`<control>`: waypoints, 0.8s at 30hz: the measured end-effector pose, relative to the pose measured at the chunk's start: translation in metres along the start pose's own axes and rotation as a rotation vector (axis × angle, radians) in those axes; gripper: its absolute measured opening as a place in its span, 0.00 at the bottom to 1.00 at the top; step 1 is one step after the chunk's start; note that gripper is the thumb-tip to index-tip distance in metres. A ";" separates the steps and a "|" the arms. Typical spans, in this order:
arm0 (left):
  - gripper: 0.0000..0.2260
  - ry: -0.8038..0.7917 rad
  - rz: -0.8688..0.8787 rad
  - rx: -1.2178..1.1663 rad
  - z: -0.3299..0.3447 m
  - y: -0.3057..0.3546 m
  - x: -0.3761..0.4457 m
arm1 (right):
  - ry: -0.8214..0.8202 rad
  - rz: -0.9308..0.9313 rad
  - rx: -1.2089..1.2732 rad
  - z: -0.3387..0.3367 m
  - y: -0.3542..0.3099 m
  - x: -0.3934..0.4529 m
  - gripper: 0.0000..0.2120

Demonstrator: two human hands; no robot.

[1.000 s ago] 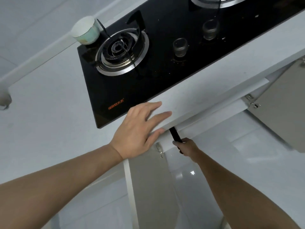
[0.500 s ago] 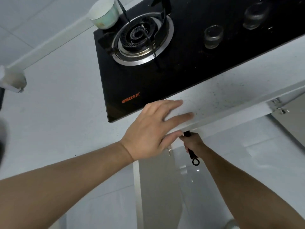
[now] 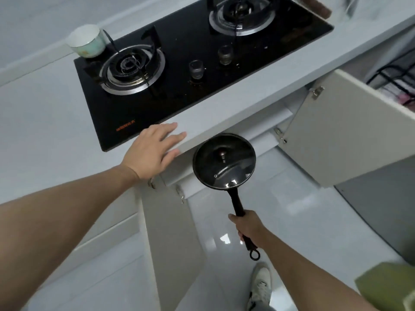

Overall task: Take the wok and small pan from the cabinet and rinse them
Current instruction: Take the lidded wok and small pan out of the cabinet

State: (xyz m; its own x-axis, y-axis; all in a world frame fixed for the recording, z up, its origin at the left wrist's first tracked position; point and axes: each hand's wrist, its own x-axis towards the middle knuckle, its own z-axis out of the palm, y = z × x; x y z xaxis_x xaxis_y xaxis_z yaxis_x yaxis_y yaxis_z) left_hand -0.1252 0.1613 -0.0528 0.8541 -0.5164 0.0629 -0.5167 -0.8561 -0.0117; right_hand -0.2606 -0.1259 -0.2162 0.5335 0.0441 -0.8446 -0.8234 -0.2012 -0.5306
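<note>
While both cabinet doors stand open:
- right hand (image 3: pixel 249 227): clenched round the handle of the small pan (image 3: pixel 224 161), lidded, held below the counter edge
- left hand (image 3: pixel 152 151): fingers flat on countertop (image 3: pixel 45 122)

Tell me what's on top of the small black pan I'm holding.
A glass lid with a small knob covers the small pan, held by the right hand. Through the glass it looks dark; any contents cannot be made out.

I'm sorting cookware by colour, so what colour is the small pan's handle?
Black, matching the small pan; its handle shows clearly in the head view.
</note>
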 end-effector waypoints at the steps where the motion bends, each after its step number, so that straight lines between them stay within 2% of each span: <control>1: 0.20 0.001 -0.013 0.001 0.001 0.005 -0.001 | 0.014 0.005 -0.014 -0.007 0.007 -0.019 0.11; 3: 0.23 -0.058 -0.089 0.011 -0.001 0.020 -0.003 | 0.023 0.009 -0.031 -0.019 0.017 -0.058 0.12; 6: 0.29 -0.336 -0.229 0.056 -0.031 0.052 -0.002 | 0.057 0.004 -0.060 -0.032 0.030 -0.124 0.12; 8: 0.30 -0.424 -0.206 0.064 -0.061 0.078 -0.009 | 0.077 -0.009 -0.090 -0.037 0.036 -0.169 0.12; 12: 0.31 -0.398 -0.140 -0.213 -0.118 0.146 -0.053 | 0.112 -0.051 -0.174 -0.044 0.034 -0.253 0.13; 16: 0.31 -0.386 -0.075 -0.305 -0.172 0.173 -0.089 | 0.117 -0.110 -0.228 -0.040 0.003 -0.323 0.14; 19: 0.31 -0.325 -0.071 -0.313 -0.211 0.162 -0.091 | 0.106 -0.178 -0.272 -0.027 -0.035 -0.357 0.13; 24: 0.32 -0.184 -0.179 -0.312 -0.273 0.108 -0.084 | 0.008 -0.286 -0.307 0.016 -0.103 -0.381 0.12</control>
State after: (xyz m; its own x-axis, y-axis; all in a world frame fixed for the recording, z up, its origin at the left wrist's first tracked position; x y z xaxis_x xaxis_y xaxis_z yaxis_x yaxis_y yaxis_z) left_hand -0.2694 0.1187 0.2127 0.9143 -0.3789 -0.1433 -0.3277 -0.8997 0.2885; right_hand -0.3819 -0.1068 0.1591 0.7348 0.1331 -0.6651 -0.5468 -0.4640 -0.6969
